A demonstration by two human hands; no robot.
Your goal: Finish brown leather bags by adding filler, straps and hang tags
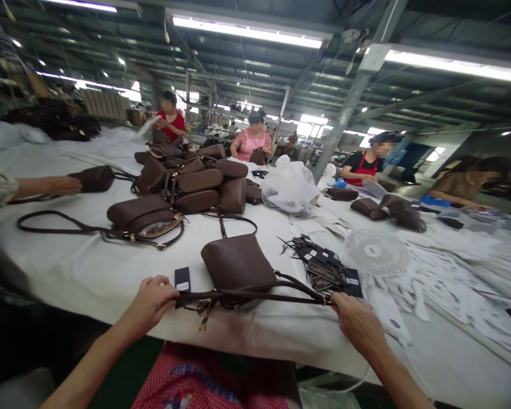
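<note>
A brown handbag [238, 262] lies on the white-covered table right before me, its gold-coloured hardware near the table edge. Its long strap [272, 296] is stretched sideways between my hands. My left hand [155, 298] pinches the strap's left end. At the right end, my right hand [355, 318] is closed round the strap beside a small metal fitting. Just above my left fingers lies a black tag [181, 279] with a white label. A heap of black hang tags [323, 264] with thin cords sits behind my right hand.
Several brown bags [200, 180] are piled farther back, with an open bag [142, 218] at the left. White plastic wrapping [289, 184] lies behind the tags. A white fan [377, 251] stands at the right. A co-worker's hand [51, 186] touches a bag; other people sit around the table.
</note>
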